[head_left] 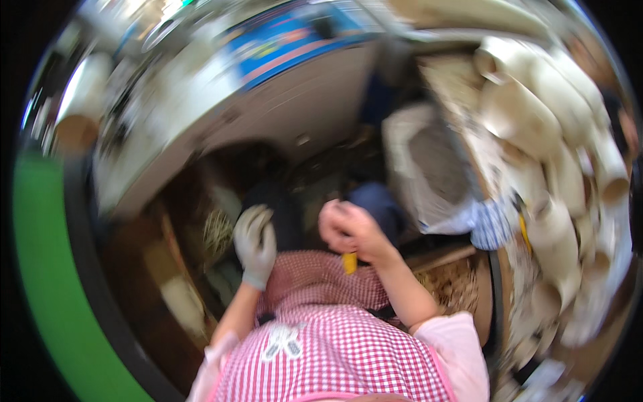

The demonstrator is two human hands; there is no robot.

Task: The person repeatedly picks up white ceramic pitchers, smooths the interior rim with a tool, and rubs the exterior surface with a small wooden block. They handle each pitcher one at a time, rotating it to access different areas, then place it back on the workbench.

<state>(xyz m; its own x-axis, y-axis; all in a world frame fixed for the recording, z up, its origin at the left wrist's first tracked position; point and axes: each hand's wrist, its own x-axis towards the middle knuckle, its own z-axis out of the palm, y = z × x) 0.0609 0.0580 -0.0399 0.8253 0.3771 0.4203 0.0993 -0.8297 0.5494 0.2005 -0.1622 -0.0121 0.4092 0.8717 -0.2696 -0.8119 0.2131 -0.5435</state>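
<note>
My left hand [255, 242], in a pale grey glove, hovers above my lap with its fingers loosely bent and nothing visible in them. To its right, my bare right hand [349, 231] is closed round a small tool. Only the tool's yellow end [349, 262] sticks out below the fist; the rest is hidden, so its kind does not show. Beneath both hands lies a red-and-white checked apron [328, 342]. The two hands are apart. Motion blurs the picture.
Several cream-coloured tubes [522, 117] are piled on the bench [462, 87] at right. Beside them lie a blue-striped cloth [492, 224] and another yellow-handled tool [522, 224]. A white-lined container [402, 154] stands left of that bench. A pale worktop [177, 100] spans the far left, near a green surface [53, 268].
</note>
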